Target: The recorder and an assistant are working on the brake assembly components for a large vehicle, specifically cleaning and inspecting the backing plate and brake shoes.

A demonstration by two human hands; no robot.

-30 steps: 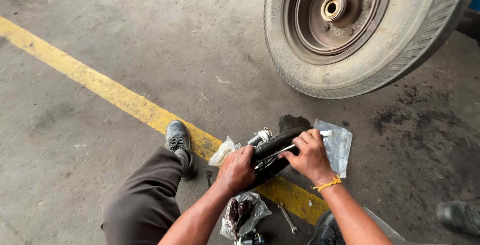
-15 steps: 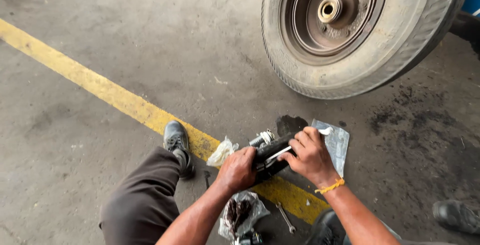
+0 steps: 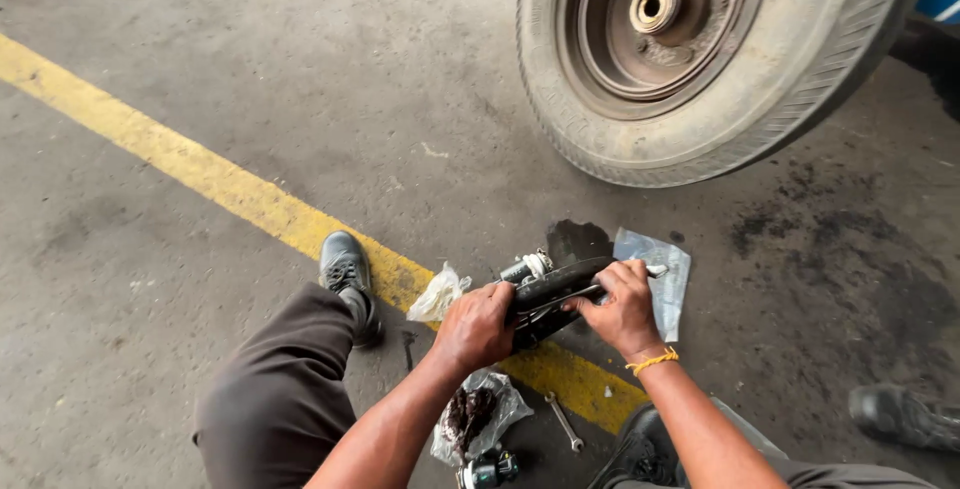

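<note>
A yellow line (image 3: 200, 174) runs diagonally across the grey concrete floor (image 3: 250, 59) from the upper left toward the lower middle. Just right of it, a dark shoe (image 3: 345, 269) stands on the line's edge, with the person's brown trouser leg (image 3: 275, 394) bent below it. Beside the shoe lies a crumpled clear plastic bag (image 3: 438, 294).

The left hand (image 3: 478, 325) is curled closed around the near, left end of a dark curved metal part (image 3: 548, 294), fingers wrapped over its top edge. The part is held just above the yellow line, between the two hands, with a pale cylindrical fitting (image 3: 528, 267) sticking out at its upper left. The right hand (image 3: 622, 304) grips the part's right end, fingers bent tightly over it; a thin light-coloured tool tip shows past the knuckles, though how it is held cannot be told. A yellow band (image 3: 652, 360) circles the right wrist.

Below the hands, on the floor, lie a second plastic bag with dark greasy contents (image 3: 478, 414), a small wrench (image 3: 565, 422) and some small metal fittings (image 3: 487, 469). Behind the right hand a flat clear plastic sheet (image 3: 668, 269) rests beside a dark oil stain (image 3: 577, 239). Above, at the upper right, a worn tyre on its bare hub (image 3: 700, 59) hangs just clear of the floor. At the far right edge another shoe (image 3: 900, 414) shows.
</note>
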